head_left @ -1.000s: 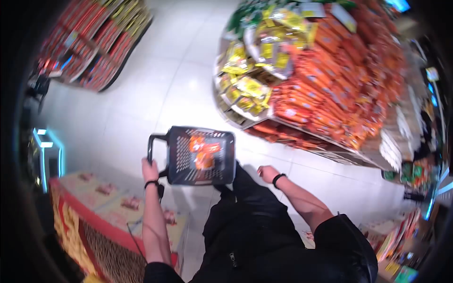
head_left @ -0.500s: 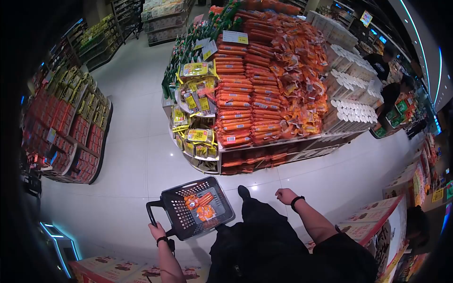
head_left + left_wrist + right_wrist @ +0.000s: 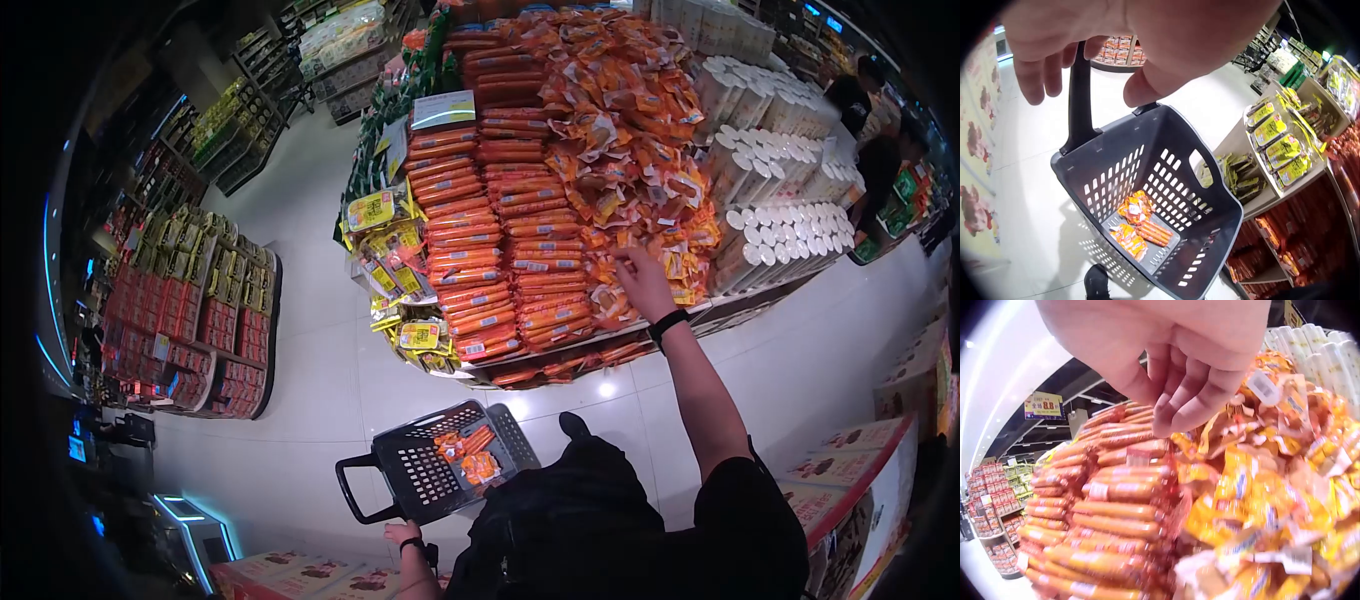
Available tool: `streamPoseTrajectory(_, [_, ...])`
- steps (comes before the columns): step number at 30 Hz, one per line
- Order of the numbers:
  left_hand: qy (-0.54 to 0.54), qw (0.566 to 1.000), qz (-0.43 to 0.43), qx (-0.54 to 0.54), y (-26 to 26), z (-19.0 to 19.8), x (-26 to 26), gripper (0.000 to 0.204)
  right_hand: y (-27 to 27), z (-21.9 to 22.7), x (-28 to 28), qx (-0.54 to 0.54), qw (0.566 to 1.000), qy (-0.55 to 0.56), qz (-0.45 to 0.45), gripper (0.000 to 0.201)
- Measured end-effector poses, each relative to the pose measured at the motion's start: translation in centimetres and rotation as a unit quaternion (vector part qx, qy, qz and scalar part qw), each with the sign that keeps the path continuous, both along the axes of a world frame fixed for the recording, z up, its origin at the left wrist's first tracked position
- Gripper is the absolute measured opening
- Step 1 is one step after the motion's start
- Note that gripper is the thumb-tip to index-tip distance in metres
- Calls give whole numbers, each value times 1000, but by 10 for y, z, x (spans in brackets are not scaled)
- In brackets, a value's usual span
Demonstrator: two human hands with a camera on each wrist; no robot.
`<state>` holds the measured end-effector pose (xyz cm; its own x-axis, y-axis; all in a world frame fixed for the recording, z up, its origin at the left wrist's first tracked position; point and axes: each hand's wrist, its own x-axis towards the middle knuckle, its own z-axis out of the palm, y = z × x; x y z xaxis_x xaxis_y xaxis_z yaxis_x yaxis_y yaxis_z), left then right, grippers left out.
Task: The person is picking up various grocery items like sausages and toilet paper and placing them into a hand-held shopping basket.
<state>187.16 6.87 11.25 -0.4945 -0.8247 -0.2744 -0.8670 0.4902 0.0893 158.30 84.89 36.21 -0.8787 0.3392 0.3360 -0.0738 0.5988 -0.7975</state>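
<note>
My left hand [image 3: 403,533] grips the black handle [image 3: 1079,103] of a dark grey shopping basket [image 3: 410,485], fingers to one side and thumb to the other in the left wrist view. A few orange-wrapped sausage packs [image 3: 1152,232] lie on the basket's floor. Stretched forward, my right hand [image 3: 645,282] hovers over the sausage display with relaxed, bent fingers and nothing in them. In the right wrist view its fingertips hang right at the border between stacked long sausage packs [image 3: 1116,512] and a heap of loose yellow-orange packets [image 3: 1235,487].
Yellow-labelled packs [image 3: 420,335] fill the display's left corner, and white cylinders [image 3: 790,230] stand stacked at its right. Further left is a shelf of red boxes [image 3: 170,330]. Boxes with printed tops [image 3: 840,460] stand at my right. Two people [image 3: 860,100] are at the far right.
My right hand has risen from low at my side and reached out over the sausage display. The view has tilted up and moved closer to it, with the basket still at my left hand.
</note>
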Motion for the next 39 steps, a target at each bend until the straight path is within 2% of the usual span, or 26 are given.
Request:
streamPoseTrajectory(2, [-33, 998, -37, 45, 37, 5, -7, 85, 25, 32, -37, 14, 1000, 8, -10, 24])
streamPoseTrajectory(4, [-34, 987, -51, 152, 64, 8, -25, 87, 50, 39, -80, 78, 995, 57, -27, 27])
streamPoseTrajectory(5, [-35, 985, -81, 146, 76, 3, -30, 84, 60, 39, -98, 109, 990, 79, -36, 28])
streamPoseTrajectory(7, [24, 970, -126, 208, 117, 21, -49, 66, 71, 47, -125, 135, 988, 65, -28, 30])
streamPoseTrajectory(8, [66, 945, -145, 285, 121, 8, -56, 64, 74, 49, -134, 150, 987, 59, -23, 30])
streamPoseTrajectory(10, [60, 937, -227, 260, 162, 34, -79, 60, 81, 46, -152, 205, 976, 65, -16, 23])
streamPoseTrajectory(12, [104, 912, -252, 307, 193, 47, -100, 52, 87, 40, -165, 230, 972, 49, -1, 18])
streamPoseTrajectory(14, [110, 894, -228, 370, 221, 64, -122, 44, 89, 42, -171, 158, 983, 95, 13, 13])
streamPoseTrajectory(15, [143, 866, -172, 448, 248, 91, -135, 38, 90, 45, -176, 110, 985, 128, 23, 13])
streamPoseTrajectory(18, [161, 814, -226, 510, 306, 151, -177, 34, 90, 67, -183, 9, 983, 171, 58, 13])
streamPoseTrajectory(21, [183, 789, -273, 519, 370, 217, -221, 34, 85, 83, -188, -73, 978, 170, 91, 13])
streamPoseTrajectory(23, [200, 733, -249, 600, 411, 253, -251, 31, 83, 80, -197, -139, 968, 175, 113, 12])
streamPoseTrajectory(26, [205, 663, -254, 674, 468, 284, -296, 31, 89, 72, -206, -165, 967, 162, 107, 13])
streamPoseTrajectory(27, [204, 642, -264, 690, 486, 293, -310, 31, 95, 73, -206, -56, 979, 184, 66, 14])
streamPoseTrajectory(30, [183, 640, -282, 691, 536, 319, -342, 32, 97, 63, -202, -41, 986, 164, -11, 15])
streamPoseTrajectory(31, [175, 620, -289, 708, 549, 323, -349, 33, 100, 60, -202, -21, 986, 162, -19, 16])
streamPoseTrajectory(34, [148, 532, -213, 806, 581, 317, -376, 38, 100, 59, -199, -55, 991, 123, -16, 17])
streamPoseTrajectory(35, [143, 519, -197, 819, 593, 315, -390, 46, 101, 57, -200, -51, 989, 137, -5, 18])
streamPoseTrajectory(38, [122, 468, -70, 873, 627, 299, -438, 62, 104, 60, -194, -82, 992, 81, 52, 19])
streamPoseTrajectory(39, [120, 473, -43, 872, 643, 305, -448, 69, 103, 65, -194, -81, 993, 82, 42, 25])
